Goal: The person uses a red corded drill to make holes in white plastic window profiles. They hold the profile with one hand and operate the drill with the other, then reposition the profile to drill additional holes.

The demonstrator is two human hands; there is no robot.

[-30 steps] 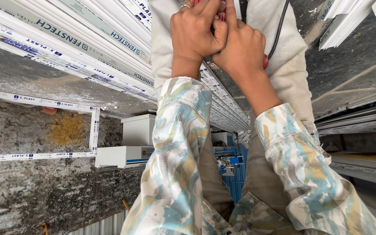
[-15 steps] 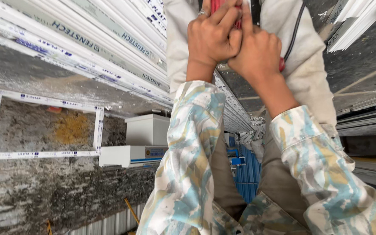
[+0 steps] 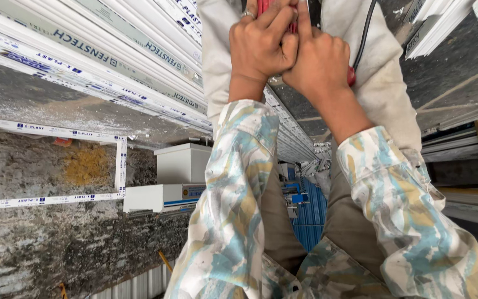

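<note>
Both hands [image 3: 291, 55] clasping red tool [image 3: 276, 11], white profiles [image 3: 112, 55] close left

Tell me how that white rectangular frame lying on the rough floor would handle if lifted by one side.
The white frame looks thin-railed and hollow, so probably light. With its middle open, it would likely flex or twist a little. Its smooth plastic-looking surface may be somewhat slippery.

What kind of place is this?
Probably a window-frame workshop: long white plastic profiles lie stacked, a finished white frame rests on the rough floor, and both hands grip a red corded tool.
</note>
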